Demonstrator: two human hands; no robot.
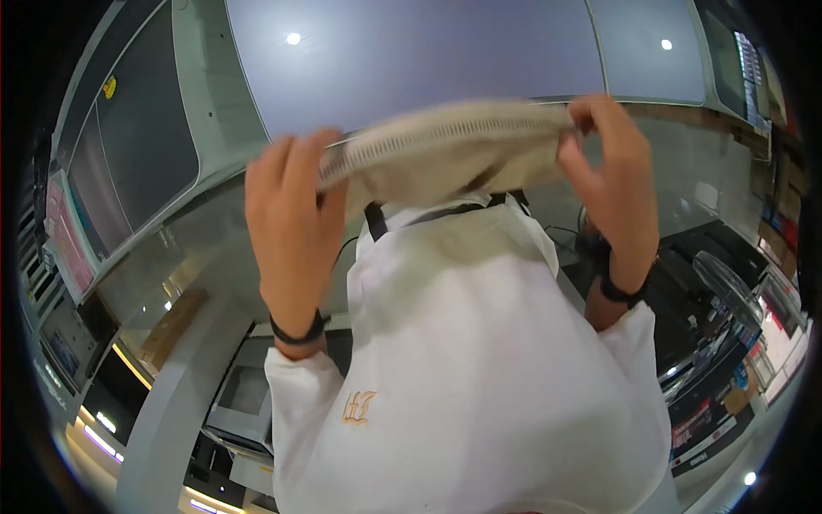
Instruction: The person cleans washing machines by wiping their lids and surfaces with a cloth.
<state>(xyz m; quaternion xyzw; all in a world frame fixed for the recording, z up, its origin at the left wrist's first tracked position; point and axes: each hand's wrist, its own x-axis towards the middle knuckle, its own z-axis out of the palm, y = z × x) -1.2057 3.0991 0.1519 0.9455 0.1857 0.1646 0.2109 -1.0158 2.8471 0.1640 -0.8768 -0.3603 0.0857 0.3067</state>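
Note:
A beige piece of fabric (462, 146), with a ribbed or stitched band along its far edge, is stretched between my hands in front of my waist. My left hand (295, 193) has its fingers closed over the left end. At the right end, my right hand (612, 163) pinches the fabric between thumb and fingers. Motion blurs the fabric, so whether the band is a zipper or stitching I cannot tell. Just below it, black straps (377, 221) show against my white top (497, 343).
Beyond my hands lies a smooth bluish-grey surface (428, 51) with a pale rim. A dark panel (145, 120) is to the left. A wire-guarded fan (728, 287) and printed boxes (706, 428) stand at the right. A cardboard box (175, 330) sits lower left.

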